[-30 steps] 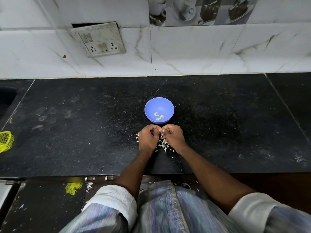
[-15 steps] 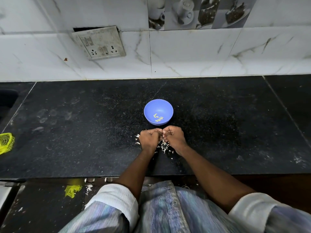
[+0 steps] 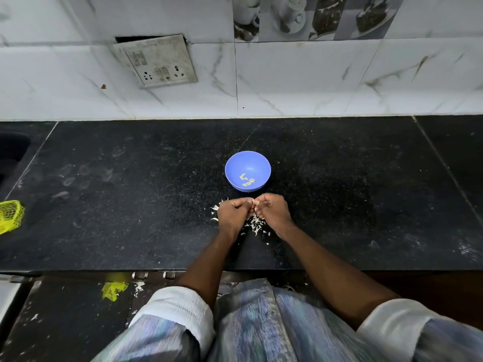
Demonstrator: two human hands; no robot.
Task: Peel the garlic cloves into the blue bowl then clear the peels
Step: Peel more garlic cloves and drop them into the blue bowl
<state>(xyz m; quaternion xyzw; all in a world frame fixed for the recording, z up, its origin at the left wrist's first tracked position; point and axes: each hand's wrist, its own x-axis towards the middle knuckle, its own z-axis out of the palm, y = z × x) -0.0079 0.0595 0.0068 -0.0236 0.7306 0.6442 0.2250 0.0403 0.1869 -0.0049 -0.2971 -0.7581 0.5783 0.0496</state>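
The person stands at the counter (image 3: 130, 205) with both hands together just in front of the bowl (image 3: 247, 170). The left hand (image 3: 231, 214) and right hand (image 3: 274, 211) are curled, fingertips meeting between them, and a small pale thing shows at that spot, most likely a clove (image 3: 254, 203) being pinched from both sides; it is too small to say how much skin is left on it.

In the bowl lie a few peeled cloves (image 3: 247, 181), a small cluster near its front wall. Under and between the hands, peels (image 3: 254, 226) are scattered on the counter, some poking out beside the left hand too.

So the job looks partway through: several cloves done, one in hand, and I cannot see any unpeeled ones waiting. The clearing has not begun, since the peels all lie loose where they fell. A yellow net (image 3: 10, 215) sits at the far left edge.
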